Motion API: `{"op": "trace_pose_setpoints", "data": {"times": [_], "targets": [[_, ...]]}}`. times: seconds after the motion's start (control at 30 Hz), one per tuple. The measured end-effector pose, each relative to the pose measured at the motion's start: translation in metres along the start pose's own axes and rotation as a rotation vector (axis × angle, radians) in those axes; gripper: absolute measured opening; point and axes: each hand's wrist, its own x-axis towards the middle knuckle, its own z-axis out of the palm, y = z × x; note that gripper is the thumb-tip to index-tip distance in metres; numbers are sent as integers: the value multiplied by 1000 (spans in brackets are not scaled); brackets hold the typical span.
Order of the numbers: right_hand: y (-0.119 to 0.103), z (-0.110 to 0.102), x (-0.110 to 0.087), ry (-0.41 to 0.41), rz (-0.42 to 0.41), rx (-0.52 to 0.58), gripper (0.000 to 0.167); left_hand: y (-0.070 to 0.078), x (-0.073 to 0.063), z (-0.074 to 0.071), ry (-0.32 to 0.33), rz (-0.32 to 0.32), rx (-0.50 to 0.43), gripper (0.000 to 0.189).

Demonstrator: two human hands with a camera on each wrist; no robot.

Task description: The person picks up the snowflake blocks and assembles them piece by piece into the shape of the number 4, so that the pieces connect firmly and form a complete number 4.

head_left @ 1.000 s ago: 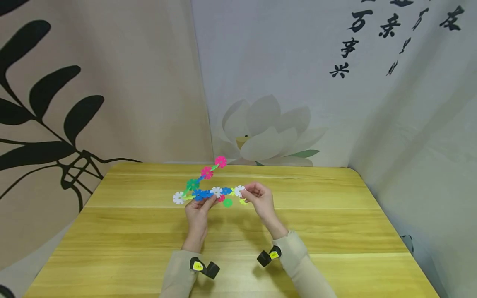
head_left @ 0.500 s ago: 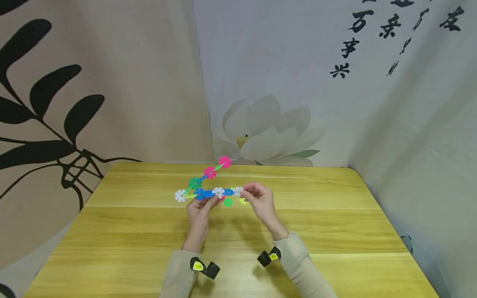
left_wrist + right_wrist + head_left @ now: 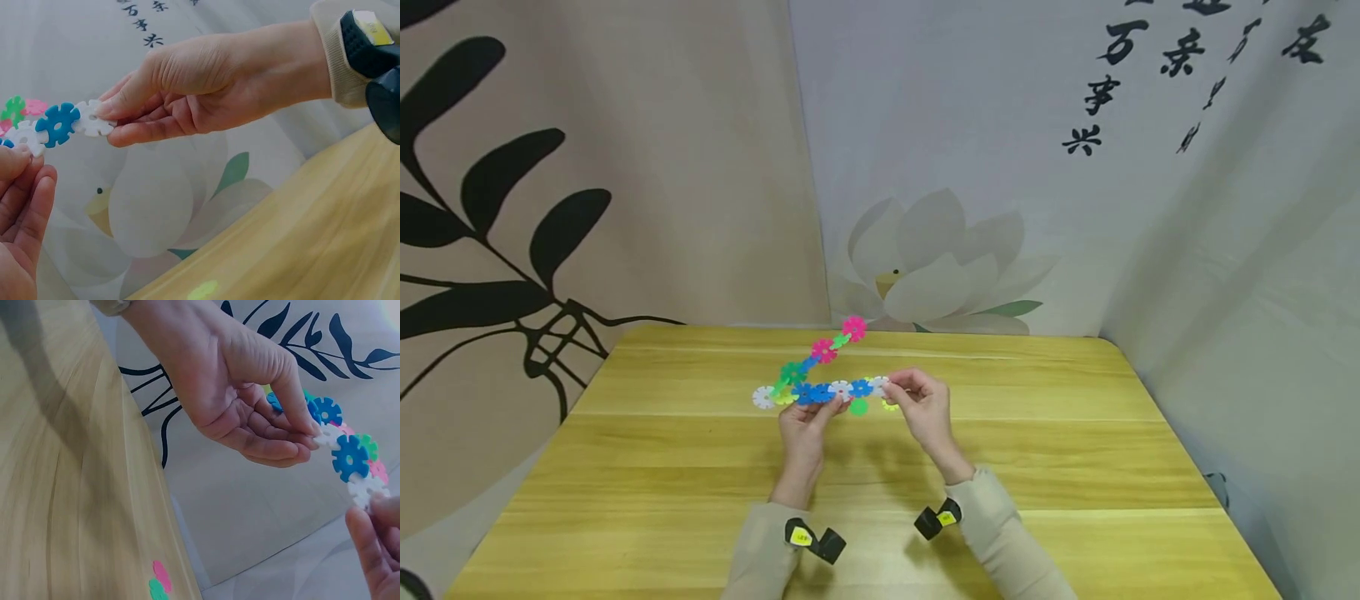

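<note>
My left hand [image 3: 805, 433] grips the near row of a chain of interlocking flower-shaped plastic discs [image 3: 822, 393], with its thumb on a white disc [image 3: 26, 139]. My right hand [image 3: 922, 408] pinches the white disc [image 3: 92, 120] at the right end, fingertips over part of it. A blue disc [image 3: 350, 459] joins those two white ones. Toward the left end the chain bends at a white disc [image 3: 763, 397] and runs back through a green disc [image 3: 793, 373] to a pink disc [image 3: 854, 328]. Both hands hold it above the table.
Loose discs lie on the wooden table [image 3: 1045, 467] beyond the hands: a green one [image 3: 859, 407], a yellow one [image 3: 204, 290] and a pink one [image 3: 161, 575]. Printed curtains [image 3: 715, 183] hang behind the table's far edge.
The chain's left part and the left hand have shifted slightly right. The near row has turned so its disc faces show more. The right hand keeps its pinch on the end disc.
</note>
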Motion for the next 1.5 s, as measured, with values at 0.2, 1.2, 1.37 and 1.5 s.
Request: {"op": "trace_pose_setpoints", "data": {"times": [0.2,1.2,1.37,1.5], "targets": [[7,0,-1,10,28,52,4,-1,-2,1,12,-6,-2,27],[27,-8,13,17,252,228,20,2,-5,3,-109,-46,-99,33],[27,-9,15,-6,266,250,21,4,-5,5,-91,-18,-76,33],[29,-8,17,-28,263,248,23,5,-4,7,-49,12,-105,32]]}}
